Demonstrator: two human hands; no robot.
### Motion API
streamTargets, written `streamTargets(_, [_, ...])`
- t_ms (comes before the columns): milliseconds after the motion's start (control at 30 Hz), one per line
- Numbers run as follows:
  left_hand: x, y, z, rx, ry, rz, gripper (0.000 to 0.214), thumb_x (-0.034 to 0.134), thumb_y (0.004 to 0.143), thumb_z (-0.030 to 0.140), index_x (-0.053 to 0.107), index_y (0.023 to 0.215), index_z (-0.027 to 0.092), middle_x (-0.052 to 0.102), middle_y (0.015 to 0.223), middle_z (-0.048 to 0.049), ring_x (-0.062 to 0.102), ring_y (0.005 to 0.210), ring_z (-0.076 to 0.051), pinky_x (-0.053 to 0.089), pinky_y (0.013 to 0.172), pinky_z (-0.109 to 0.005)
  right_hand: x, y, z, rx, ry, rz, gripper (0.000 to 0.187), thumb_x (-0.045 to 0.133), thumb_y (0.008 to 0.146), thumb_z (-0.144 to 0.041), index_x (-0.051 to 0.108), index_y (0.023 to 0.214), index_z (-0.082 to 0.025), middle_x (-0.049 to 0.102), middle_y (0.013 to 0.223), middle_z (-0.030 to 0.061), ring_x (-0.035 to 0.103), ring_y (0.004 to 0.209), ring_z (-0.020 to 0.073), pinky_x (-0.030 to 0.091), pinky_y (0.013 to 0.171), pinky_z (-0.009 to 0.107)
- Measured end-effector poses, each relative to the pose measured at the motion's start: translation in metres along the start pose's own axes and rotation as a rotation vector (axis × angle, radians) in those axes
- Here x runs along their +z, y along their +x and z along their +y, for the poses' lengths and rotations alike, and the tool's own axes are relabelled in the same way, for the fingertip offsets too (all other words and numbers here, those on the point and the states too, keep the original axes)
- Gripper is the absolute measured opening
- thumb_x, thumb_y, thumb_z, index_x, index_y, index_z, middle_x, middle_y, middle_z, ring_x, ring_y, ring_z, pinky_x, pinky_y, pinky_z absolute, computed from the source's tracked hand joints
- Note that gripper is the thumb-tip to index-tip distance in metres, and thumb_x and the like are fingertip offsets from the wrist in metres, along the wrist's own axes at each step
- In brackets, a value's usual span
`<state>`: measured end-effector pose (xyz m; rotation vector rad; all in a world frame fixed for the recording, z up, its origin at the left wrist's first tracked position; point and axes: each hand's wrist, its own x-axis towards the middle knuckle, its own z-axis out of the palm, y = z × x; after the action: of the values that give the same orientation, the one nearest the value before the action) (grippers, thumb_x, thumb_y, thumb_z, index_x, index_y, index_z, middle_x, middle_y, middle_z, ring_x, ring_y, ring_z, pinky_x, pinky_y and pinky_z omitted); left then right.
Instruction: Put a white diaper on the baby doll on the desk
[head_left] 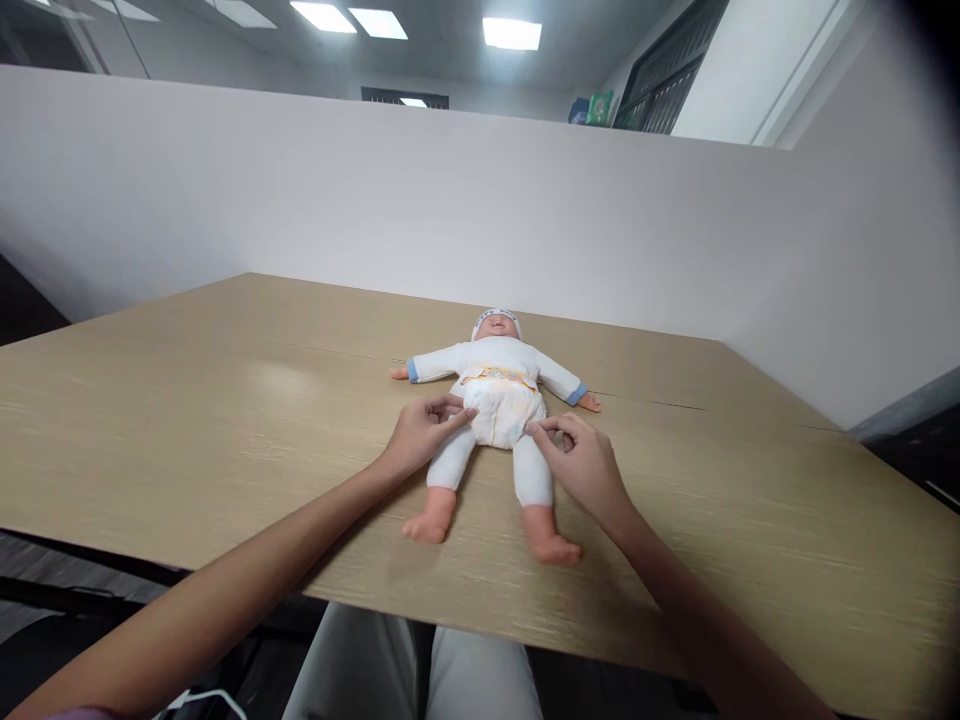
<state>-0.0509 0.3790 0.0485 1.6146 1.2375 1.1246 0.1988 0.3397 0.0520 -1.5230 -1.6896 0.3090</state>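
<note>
A baby doll (504, 354) lies on its back on the table, arms spread, its bare feet towards me. It wears a white outfit with blue cuffs and a white cap with dark lettering. Around its hips is a white diaper (501, 412) with an orange patterned waistband. My left hand (427, 428) is at the diaper's left leg edge, thumb and fingers closed on it. At the opposite leg edge, my right hand (581, 458) pinches the diaper between thumb and curled fingers. The exact bit of edge under the fingertips is hidden.
The wood-grained table (225, 420) has its near edge just above my lap, with thin seam lines across its top. Behind it stands a low white partition (420, 200). A white cable (202, 697) shows at the lower left, below the table.
</note>
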Motion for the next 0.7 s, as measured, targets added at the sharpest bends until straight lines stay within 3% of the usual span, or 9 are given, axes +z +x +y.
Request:
streamTargets(100, [-0.006,0.004,-0.005,0.115,0.075,0.019,0.041,0.058,0.099,0.056,0.076,0.093,0.019,0.077,0.097,-0.0054,0.067,0.095,-0.025,0.049,0.088,-0.035,-0.004,0.007,0.013,-0.005,-0.026,0.056,0.039,0.059,0.096,-0.056,0.072,0.083,-0.022,0.069,0.078,0.0039,0.055,0.066,0.02,0.042,0.068,0.035])
streamTargets(200, [-0.017,0.022,-0.021,0.24,0.242,0.089,0.036,0.051,0.103,0.05,0.07,0.098,0.02,0.075,0.103,-0.0064,0.064,0.097,-0.024,0.048,0.093,-0.036,-0.002,0.022,0.04,-0.102,-0.144,0.172,0.031,0.055,0.098,-0.048,0.069,0.09,-0.022,0.072,0.091,0.0077,0.061,0.081,0.0248,0.047,0.081,0.039])
streamTargets(267, [-0.024,0.043,-0.034,0.341,0.441,0.165,0.031,0.052,0.102,0.045,0.067,0.111,0.02,0.071,0.118,-0.0099,0.06,0.109,-0.027,0.044,0.102,-0.04,0.003,0.039,0.06,-0.177,-0.286,0.234,0.029,0.055,0.097,-0.042,0.07,0.106,-0.019,0.071,0.108,0.0128,0.062,0.1,0.0304,0.046,0.095,0.044])
streamTargets(367, [-0.03,0.079,-0.053,0.456,0.741,0.192,0.044,0.057,0.099,0.044,0.059,0.133,0.017,0.061,0.142,-0.0161,0.049,0.13,-0.035,0.033,0.114,-0.048,0.012,0.07,0.086,-0.249,-0.492,0.209,0.048,0.054,0.097,-0.041,0.06,0.137,-0.015,0.063,0.136,0.0192,0.054,0.124,0.0368,0.042,0.107,0.049])
streamTargets(433, [-0.031,0.099,-0.062,0.429,0.839,0.16,0.054,0.059,0.098,0.048,0.056,0.14,0.015,0.059,0.145,-0.0183,0.047,0.131,-0.039,0.033,0.112,-0.05,0.02,0.088,0.098,-0.255,-0.538,0.137,0.058,0.053,0.098,-0.044,0.052,0.147,-0.012,0.06,0.142,0.0205,0.053,0.127,0.038,0.042,0.108,0.05])
streamTargets(533, [-0.031,0.117,-0.07,0.362,0.867,0.14,0.058,0.058,0.098,0.054,0.055,0.141,0.015,0.064,0.139,-0.018,0.049,0.127,-0.04,0.035,0.107,-0.051,0.03,0.102,0.11,-0.205,-0.493,0.06,0.066,0.049,0.101,-0.053,0.048,0.152,-0.01,0.065,0.136,0.0212,0.057,0.122,0.0371,0.046,0.105,0.048])
streamTargets(700, [-0.034,0.122,-0.076,0.28,0.864,0.126,0.063,0.053,0.099,0.065,0.057,0.137,0.016,0.066,0.136,-0.0181,0.051,0.125,-0.04,0.037,0.104,-0.05,0.032,0.1,0.118,-0.165,-0.481,0.055,0.057,0.043,0.104,-0.053,0.056,0.145,-0.015,0.069,0.125,0.0191,0.061,0.114,0.0363,0.049,0.1,0.048])
